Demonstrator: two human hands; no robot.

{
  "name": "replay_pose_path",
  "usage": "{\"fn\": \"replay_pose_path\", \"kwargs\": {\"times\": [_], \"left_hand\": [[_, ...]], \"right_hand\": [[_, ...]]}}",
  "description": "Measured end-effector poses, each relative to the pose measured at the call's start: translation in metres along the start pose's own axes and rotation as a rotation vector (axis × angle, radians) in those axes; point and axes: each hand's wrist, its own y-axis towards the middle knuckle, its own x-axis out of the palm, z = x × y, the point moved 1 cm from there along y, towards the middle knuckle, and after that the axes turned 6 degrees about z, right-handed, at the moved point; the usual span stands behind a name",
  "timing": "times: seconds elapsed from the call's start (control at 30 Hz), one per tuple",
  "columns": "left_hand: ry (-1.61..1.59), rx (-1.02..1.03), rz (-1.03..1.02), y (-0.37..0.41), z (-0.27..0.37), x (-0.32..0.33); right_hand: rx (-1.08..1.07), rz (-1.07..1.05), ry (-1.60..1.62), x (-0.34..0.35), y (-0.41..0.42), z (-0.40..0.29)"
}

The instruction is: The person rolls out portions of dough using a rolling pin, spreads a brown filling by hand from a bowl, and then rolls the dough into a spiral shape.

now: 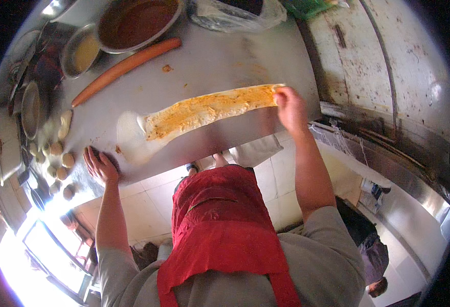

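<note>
A long strip of dough (209,109) spread with orange-brown paste lies across the metal worktop (225,57), its left end thin, pale and bare. At the strip's right end, my right hand (291,109) pinches the dough edge between bent fingers. My left hand (101,165) rests flat on the worktop near its front edge, fingers apart, holding nothing. Several round dough balls (68,160) sit to the left of it. A longer piece of dough (65,123) lies above them. Beyond the strip is a wooden rolling pin (127,70), set aslant.
A large metal bowl of dark red-brown contents (138,23) and a smaller bowl with something yellow (80,51) stand at the back left. A clear plastic bag (236,17) lies at the back. A stained panel (363,65) rises at right. Another person (374,249) is at lower right.
</note>
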Motion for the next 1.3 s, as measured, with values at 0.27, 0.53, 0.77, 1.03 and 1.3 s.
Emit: {"fn": "replay_pose_path", "kwargs": {"times": [0.27, 0.53, 0.77, 1.03, 1.3], "left_hand": [[0.025, -0.013, -0.005, 0.000, 0.007, -0.005], [0.009, 0.004, 0.001, 0.001, 0.011, -0.008], [0.010, -0.004, -0.007, 0.005, 0.019, -0.013], [0.023, -0.034, -0.022, 0.003, 0.014, -0.010], [0.011, -0.014, -0.012, 0.002, 0.016, -0.012]], "right_hand": [[0.254, 0.003, -0.065, 0.006, 0.011, -0.050], [0.190, 0.170, -0.082, 0.017, 0.007, -0.075], [-0.199, -0.251, 0.196, 0.040, -0.001, -0.110], [-0.378, 0.000, -0.105, 0.090, -0.005, -0.087], [-0.451, -0.077, 0.058, 0.099, -0.015, -0.162]]}}
